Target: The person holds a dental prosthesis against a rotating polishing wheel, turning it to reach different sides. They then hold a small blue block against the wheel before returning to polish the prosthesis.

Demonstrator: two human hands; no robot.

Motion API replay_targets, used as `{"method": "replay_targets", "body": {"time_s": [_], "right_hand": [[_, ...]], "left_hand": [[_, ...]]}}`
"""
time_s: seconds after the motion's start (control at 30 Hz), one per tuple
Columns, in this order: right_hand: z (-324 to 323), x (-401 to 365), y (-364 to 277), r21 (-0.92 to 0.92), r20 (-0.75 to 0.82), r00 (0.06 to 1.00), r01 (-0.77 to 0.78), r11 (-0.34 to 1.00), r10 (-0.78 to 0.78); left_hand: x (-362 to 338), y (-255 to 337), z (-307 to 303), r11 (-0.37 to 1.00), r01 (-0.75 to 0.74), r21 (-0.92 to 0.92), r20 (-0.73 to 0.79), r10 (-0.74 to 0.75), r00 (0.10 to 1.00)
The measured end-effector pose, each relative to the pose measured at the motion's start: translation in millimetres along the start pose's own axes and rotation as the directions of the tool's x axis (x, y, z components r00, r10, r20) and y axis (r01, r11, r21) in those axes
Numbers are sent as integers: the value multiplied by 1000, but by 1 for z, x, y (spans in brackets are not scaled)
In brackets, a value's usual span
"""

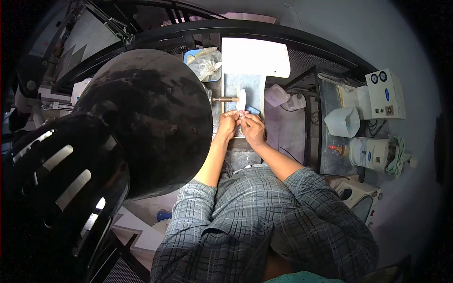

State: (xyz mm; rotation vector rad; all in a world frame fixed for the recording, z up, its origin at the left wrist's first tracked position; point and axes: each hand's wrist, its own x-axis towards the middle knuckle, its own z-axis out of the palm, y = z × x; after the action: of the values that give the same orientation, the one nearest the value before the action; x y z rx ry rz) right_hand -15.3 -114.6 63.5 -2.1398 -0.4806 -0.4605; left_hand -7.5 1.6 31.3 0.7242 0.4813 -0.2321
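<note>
Both my hands meet in front of a white buffing wheel, which sits on the end of a brass-coloured spindle. A small pink piece is pinched between my fingertips, right at the lower edge of the wheel. My left hand closes on it from the left, and my right hand from the right. The fingers cover most of the piece. Behind the wheel is a pale metal tray, with a blue item beside my right fingers.
A large black lamp shade fills the left side, close to my left forearm. Beyond the wheel stand a white panel and a blue bin holding plastic bags. Jugs, a white tub and a gauged machine are at right.
</note>
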Motion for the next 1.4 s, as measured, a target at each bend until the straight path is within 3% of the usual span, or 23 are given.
{"method": "replay_targets", "body": {"time_s": [0.43, 0.5, 0.6, 0.83, 1.0, 1.13, 1.2, 1.4], "right_hand": [[16, 10, 7, -19, 9, 994, -111, 994, 111], [18, 12, 10, -24, 9, 994, -112, 993, 112], [18, 16, 8, -44, 66, 989, -132, 990, 135], [20, 17, 7, -46, 64, 992, -107, 993, 110], [17, 14, 7, -7, 38, 997, -64, 998, 64], [18, 12, 7, 15, 5, 999, -54, 998, 54], [18, 13, 7, 13, -6, 999, -53, 999, 53], [16, 14, 7, -13, 98, 993, -69, 998, 70]], "left_hand": [[17, -4, -5, 999, -26, -42, -106, 21, 994], [21, -5, -7, 999, -17, 33, -176, 23, 984], [26, -6, -3, 998, -59, -5, -253, 55, 966], [24, -2, -3, 999, -27, 26, -255, 32, 966], [35, -12, -22, 1000, -18, -22, -75, 17, 997], [33, -12, -22, 998, 3, -63, -111, -10, 994], [33, -10, -24, 997, 30, -69, -61, -34, 998], [33, -9, -29, 996, 42, -80, 9, -42, 999]]}}
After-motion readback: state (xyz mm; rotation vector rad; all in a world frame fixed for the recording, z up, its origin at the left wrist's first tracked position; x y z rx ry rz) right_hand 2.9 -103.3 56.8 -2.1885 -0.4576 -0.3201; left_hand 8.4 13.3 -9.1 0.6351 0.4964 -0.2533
